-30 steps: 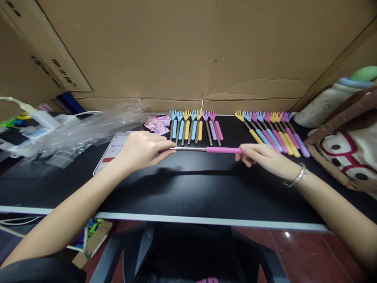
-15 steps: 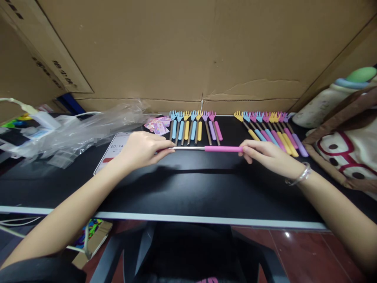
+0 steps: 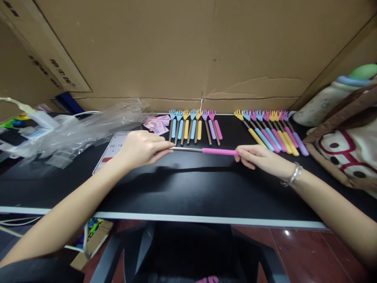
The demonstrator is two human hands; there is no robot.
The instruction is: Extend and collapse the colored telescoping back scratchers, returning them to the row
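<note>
Both hands hold one telescopic back scratcher with a pink handle [image 3: 219,151] crosswise above the black desk [image 3: 188,188]. My left hand [image 3: 144,148] is shut on its metal rod end, hiding the claw. My right hand [image 3: 259,158] pinches the pink handle's right end. Behind it lies a row of short scratchers [image 3: 194,127] in blue, yellow, purple and pink. A second row of scratchers [image 3: 272,131] lies slanted to the right, just beyond my right hand.
A phone [image 3: 113,149] showing a timer lies under my left wrist. Crumpled clear plastic bags [image 3: 79,131] and pink cards [image 3: 156,125] sit at the left. A patterned bag [image 3: 347,149] fills the right edge. Cardboard walls [image 3: 188,51] close off the back.
The pink scratcher has shifted a little to the left, and my right hand has moved left with it. The visible rod between my hands looks slightly shorter.
</note>
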